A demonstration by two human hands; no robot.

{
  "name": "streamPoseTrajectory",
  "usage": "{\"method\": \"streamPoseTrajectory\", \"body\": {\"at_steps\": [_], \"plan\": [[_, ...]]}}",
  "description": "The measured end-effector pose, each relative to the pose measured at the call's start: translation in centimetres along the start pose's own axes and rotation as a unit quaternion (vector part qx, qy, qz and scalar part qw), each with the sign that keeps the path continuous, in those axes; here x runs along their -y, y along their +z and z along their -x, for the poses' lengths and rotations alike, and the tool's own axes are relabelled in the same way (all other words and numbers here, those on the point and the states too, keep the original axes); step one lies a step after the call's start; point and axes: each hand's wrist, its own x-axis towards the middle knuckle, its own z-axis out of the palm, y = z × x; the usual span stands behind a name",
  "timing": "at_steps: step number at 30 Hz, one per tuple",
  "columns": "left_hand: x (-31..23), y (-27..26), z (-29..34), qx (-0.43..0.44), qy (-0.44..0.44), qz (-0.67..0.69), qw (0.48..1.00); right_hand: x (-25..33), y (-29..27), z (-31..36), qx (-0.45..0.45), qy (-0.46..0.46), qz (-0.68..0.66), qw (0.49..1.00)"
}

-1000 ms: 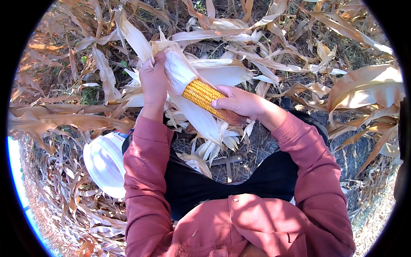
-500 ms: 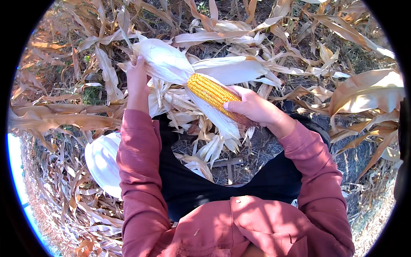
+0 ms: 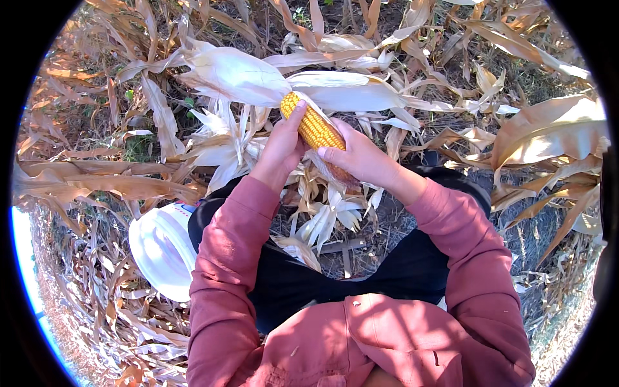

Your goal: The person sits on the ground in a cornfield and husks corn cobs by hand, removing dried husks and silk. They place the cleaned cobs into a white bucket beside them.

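A yellow ear of corn (image 3: 316, 126) lies slantwise between my two hands, its kernels bare along most of its length. Pale husk (image 3: 238, 74) is peeled back from its upper left end, and another husk leaf (image 3: 348, 90) spreads behind it. My left hand (image 3: 282, 143) grips the cob from the left, thumb on the kernels. From the right, my right hand (image 3: 364, 155) is closed around the lower end, where brown silk (image 3: 338, 173) hangs. The undersides of both hands' grips are hidden.
A white bucket (image 3: 161, 248) stands to the left of my legs. Discarded husks (image 3: 329, 216) lie on the ground between my knees. Dry corn leaves and stalks (image 3: 97, 177) surround me, with a large curled leaf (image 3: 548, 138) at the right.
My left hand has let go of the husk at the upper left and moved right and down onto the cob. My right hand still holds the lower end, shifted slightly left.
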Motion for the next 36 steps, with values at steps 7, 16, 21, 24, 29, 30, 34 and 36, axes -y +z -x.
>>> {"method": "streamPoseTrajectory", "body": {"at_steps": [7,16,21,24,29,30,34,36], "plan": [[-0.4,-0.9,0.2,-0.045,0.03,0.095,0.994,-0.6,0.4,-0.8,0.05,-0.002,-0.106,0.993],[-1.4,-1.2,0.8,-0.051,0.073,0.127,0.988,-0.2,-0.5,-1.3,0.021,0.039,0.043,0.998],[-1.9,-0.6,1.4,0.031,0.084,0.189,0.978,0.5,-1.2,-1.7,-0.093,-0.057,0.176,0.978],[-2.0,0.0,2.0,0.03,0.111,0.197,0.974,0.9,-1.5,-1.7,-0.115,-0.08,0.169,0.976],[-2.2,-1.0,1.6,0.0,0.116,0.2,0.973,2.0,-1.4,-0.7,-0.116,-0.079,0.184,0.973],[-2.2,-1.1,1.5,-0.012,0.111,0.204,0.973,2.1,-1.1,-0.4,-0.146,-0.105,0.199,0.963],[-2.1,-1.3,1.3,-0.033,0.102,0.233,0.967,1.2,-1.2,-0.5,-0.157,-0.327,0.42,0.832],[-2.2,-1.5,1.2,-0.035,0.123,0.224,0.966,1.4,-1.1,-0.2,-0.124,-0.339,0.433,0.826]]}}
